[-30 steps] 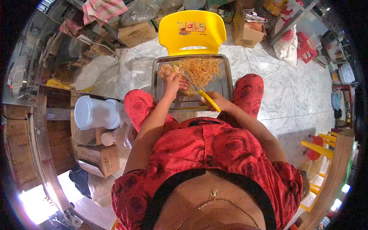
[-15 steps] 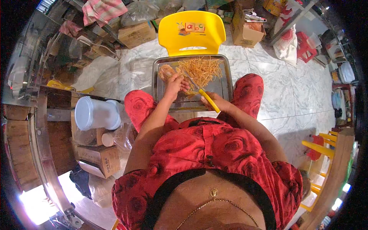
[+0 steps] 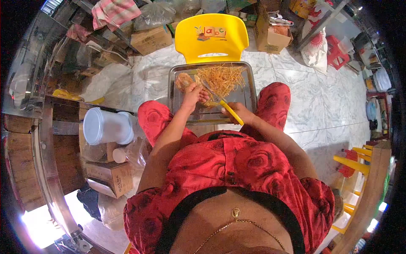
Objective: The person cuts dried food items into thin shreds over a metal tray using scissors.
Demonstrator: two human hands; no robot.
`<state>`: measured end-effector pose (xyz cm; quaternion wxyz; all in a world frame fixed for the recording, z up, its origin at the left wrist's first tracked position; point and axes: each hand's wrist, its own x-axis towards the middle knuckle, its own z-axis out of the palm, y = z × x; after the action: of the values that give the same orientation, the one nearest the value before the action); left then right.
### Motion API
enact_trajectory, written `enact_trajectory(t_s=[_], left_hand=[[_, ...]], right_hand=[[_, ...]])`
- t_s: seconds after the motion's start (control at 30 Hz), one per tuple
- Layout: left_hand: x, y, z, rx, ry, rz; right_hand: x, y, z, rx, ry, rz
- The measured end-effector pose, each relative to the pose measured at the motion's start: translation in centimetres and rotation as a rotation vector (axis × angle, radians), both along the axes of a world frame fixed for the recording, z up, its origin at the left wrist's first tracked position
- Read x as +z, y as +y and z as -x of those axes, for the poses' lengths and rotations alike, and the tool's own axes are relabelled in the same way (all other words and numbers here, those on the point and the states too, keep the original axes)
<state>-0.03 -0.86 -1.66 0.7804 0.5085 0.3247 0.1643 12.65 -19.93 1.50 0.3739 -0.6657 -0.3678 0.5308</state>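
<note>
A person in a red rose-patterned outfit (image 3: 203, 163) has both bare hands over a dark metal tray (image 3: 253, 91), which lies between the parted knees, with the back of a yellow chair (image 3: 211, 36) just beyond it. The right hand (image 3: 242, 111) is closed around a yellow-handled tool (image 3: 230, 111), whose thin metal blade slants up and leftward, its tip ending near the left fingers. The left hand (image 3: 193, 95) is partly curled, thumb and forefinger close together beside a small pale piece; whether they grip it cannot be made out. A loose heap of thin orange-brown strands (image 3: 224, 78) fills the far right part of the tray, just beyond the blade. At the tray's far left, next to the left hand, is a pinkish-brown lump (image 3: 183, 79), too blurred to identify. Around are a marbled tile floor (image 3: 308, 99), a whitish bucket (image 3: 103, 125) on its side and cardboard boxes (image 3: 151, 40)
</note>
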Motion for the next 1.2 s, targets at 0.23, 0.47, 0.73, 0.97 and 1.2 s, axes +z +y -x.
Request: enact_trajectory(t_s=[0.23,0.47,0.73,0.97,1.2], left_hand=[[0.8,0.4,0.1,0.098,-0.006,-0.029],[0.5,0.9,0.2,0.068,-0.030,-0.048],[0.1,-0.4,0.0,0.017,-0.043,0.028],[0.0,-0.3,-0.1,0.029,-0.047,0.032],[0.3,-1.2,-0.2,-0.108,-0.011,0.018]], right_hand=[[-1.3,0.1,-0.6,0.070,-0.196,-0.124],[-2.1,0.1,-0.6,0.084,0.092,-0.099],[-1.1,0.1,0.1,0.050,0.053,-0.078],[0.4,0.1,0.0,0.058,-0.130,-0.029],[-1.6,0.3,0.5,0.064,-0.132,-0.219]])
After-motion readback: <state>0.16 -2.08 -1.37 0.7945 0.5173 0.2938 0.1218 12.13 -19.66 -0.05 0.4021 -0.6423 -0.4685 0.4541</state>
